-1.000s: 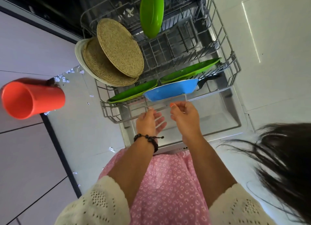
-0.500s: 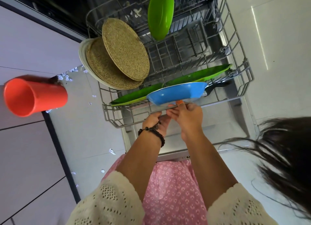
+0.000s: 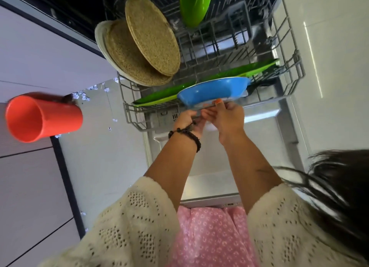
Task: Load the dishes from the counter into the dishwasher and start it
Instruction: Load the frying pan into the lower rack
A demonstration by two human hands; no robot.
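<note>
both hands have gone forward from over the open door to the front rail of the grey wire dishwasher rack [image 3: 131, 115], where they now meet. the left hand [image 3: 188, 120], with a dark beaded bracelet [image 3: 186, 136] at its wrist, has its fingers curled round that front rail from below. the right hand [image 3: 227, 117] touches the left one, fingers bent over the same rail and an orange-painted thumbnail pressed against the underside of the blue frying pan [image 3: 213, 91]; it grips the rail as far as can be seen, though the fingertips are hidden behind the wire.

nearest of all are cream knitted sleeves [image 3: 123, 226] and a pink patterned garment [image 3: 211, 236], with the open dishwasher door [image 3: 219, 183] lying flat under the forearms. dark hair [image 3: 339, 187] hangs to the right of the door.

the rack is pulled out over the door. the blue frying pan stands on edge just behind the rack's front rail, its black handle [image 3: 261, 83] pointing right. two flat green plates [image 3: 229, 75] stand on edge just behind the pan. further back on the rack's left side lean two round woven straw mats [image 3: 147, 41] against a white plate [image 3: 99, 39]. at the rack's far end stands an upright green oval dish [image 3: 194, 5].

well to the left of the rack an orange plastic cup [image 3: 42, 119] is in view, its mouth facing the camera.
</note>
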